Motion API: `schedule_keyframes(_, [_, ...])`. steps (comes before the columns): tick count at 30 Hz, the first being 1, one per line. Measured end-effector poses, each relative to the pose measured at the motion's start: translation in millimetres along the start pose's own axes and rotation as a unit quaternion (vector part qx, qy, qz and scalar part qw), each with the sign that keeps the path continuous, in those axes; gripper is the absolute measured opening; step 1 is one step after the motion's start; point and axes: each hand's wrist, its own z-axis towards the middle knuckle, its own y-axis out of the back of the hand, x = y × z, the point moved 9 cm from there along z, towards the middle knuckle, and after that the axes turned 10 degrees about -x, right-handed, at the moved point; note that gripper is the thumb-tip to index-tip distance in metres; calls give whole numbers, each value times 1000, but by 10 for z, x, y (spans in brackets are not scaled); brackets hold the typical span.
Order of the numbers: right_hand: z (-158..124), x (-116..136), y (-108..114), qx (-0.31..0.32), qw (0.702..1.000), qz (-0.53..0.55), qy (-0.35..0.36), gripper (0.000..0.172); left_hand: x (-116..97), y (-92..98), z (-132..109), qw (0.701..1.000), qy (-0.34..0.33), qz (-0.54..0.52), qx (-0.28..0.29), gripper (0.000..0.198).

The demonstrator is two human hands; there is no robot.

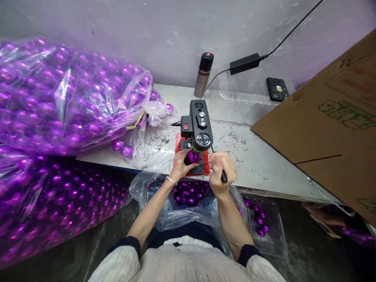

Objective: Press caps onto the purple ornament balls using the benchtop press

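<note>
Cream sweater up close. Left hand has a mirror-shiny purple ball pinched under the front of the black machine; right hand grips the lever to the machine's right. Box further right has green print, can't read it.

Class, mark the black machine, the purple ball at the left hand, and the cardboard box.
Black machine [201, 127]: head view, housing top.
Purple ball [194, 157]: head view, upper surface.
Cardboard box [324, 131]: head view, side panel.
</note>
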Motion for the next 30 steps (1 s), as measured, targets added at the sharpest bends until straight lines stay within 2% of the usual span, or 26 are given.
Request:
schedule_keyframes(7, [-74, -34, 10, -8, 1000, 10, 18, 27, 73, -34, -70, 1000, -5, -15, 0, 72])
schedule_keyframes(16, [-405, -235, 17, -31, 997, 10, 73, 27, 27, -6, -52, 1000, -4, -17, -1, 69])
schedule_keyframes(30, [-549, -348, 20, -83, 994, 9, 66, 31, -50, 18, -43, 1000, -18, -5, -7, 67])
